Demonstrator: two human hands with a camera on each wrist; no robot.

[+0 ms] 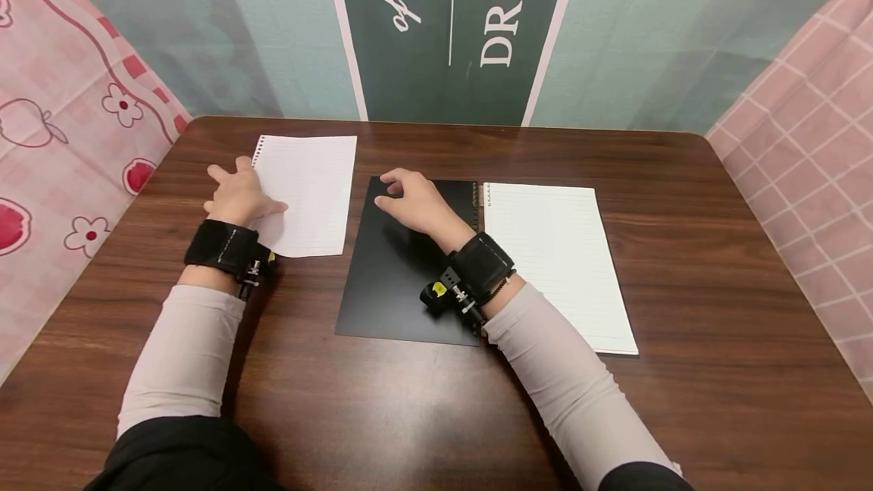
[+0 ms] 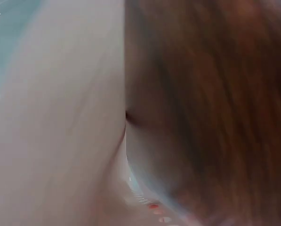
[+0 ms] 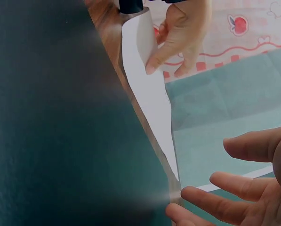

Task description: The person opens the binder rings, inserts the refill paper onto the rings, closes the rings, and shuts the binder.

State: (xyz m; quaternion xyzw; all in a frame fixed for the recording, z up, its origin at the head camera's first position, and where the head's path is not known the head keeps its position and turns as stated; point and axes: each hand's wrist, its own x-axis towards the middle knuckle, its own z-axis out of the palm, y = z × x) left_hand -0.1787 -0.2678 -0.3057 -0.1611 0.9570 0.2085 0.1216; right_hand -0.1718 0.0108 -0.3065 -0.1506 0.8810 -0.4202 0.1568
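A loose lined sheet of paper [image 1: 310, 195] with a row of punched holes lies at the far left of the table. My left hand [image 1: 239, 195] is at its left edge, thumb on the paper and the other fingers spread past the edge. The right wrist view also shows this left hand [image 3: 178, 42] by the sheet [image 3: 142, 75]. My right hand [image 1: 419, 203] hovers over the black cover [image 1: 402, 286] of an open spiral notebook, its fingers loosely bent around nothing. Lined pages [image 1: 552, 271] of the notebook lie right of the spiral. Blurred skin and table fill the left wrist view.
The brown wooden table [image 1: 696, 264] extends around the notebook and the sheet. Behind it hangs a teal cloth [image 1: 655, 36] with a dark lettered panel [image 1: 450, 89]. Patterned pink cloths flank the table at left [image 1: 89, 165] and right [image 1: 811, 173].
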